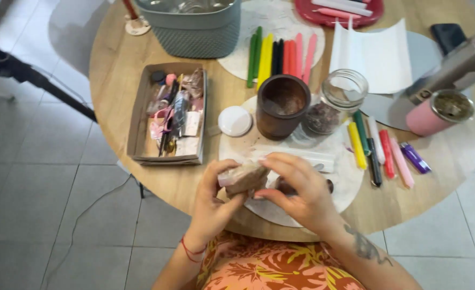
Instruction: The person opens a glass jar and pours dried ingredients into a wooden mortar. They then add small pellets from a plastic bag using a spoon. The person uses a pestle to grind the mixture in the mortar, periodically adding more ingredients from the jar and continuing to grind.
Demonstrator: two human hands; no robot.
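Both hands are working together over the near edge of a round wooden table [114, 80]. The left hand [211, 204] is curling its fingers narrowly around a small brownish bundle [246, 177] that looks wrapped in clear plastic, gripping it from the left and below. The right hand [302, 193] is closing on the same bundle from the right, its fingertips [263, 160] pinching at the top of the wrapping, so the bundle is sitting between the two hands, just above a pale round mat [345, 177] lying under them.

Just beyond the right hand's fingers a long white candle [307, 157] is lying across the mat. Further ahead of the hands a dark wooden cup [283, 106] is standing upright, with an open glass jar [334, 104] of dark dried matter touching or nearly touching it on the right, and a white round lid [235, 121] lying flat to the cup's left. To the right of the right hand a row of coloured candles [382, 153] is resting on the table: yellow, green, white, black, red, pink and purple. Ahead and left of the left hand an open cardboard box [138, 123] is holding a jumble of small items. Far beyond the hands another fan of coloured candles [280, 56] is lying before a grey-green basket [194, 35], and a pink tumbler [439, 113] is standing well off to the right.
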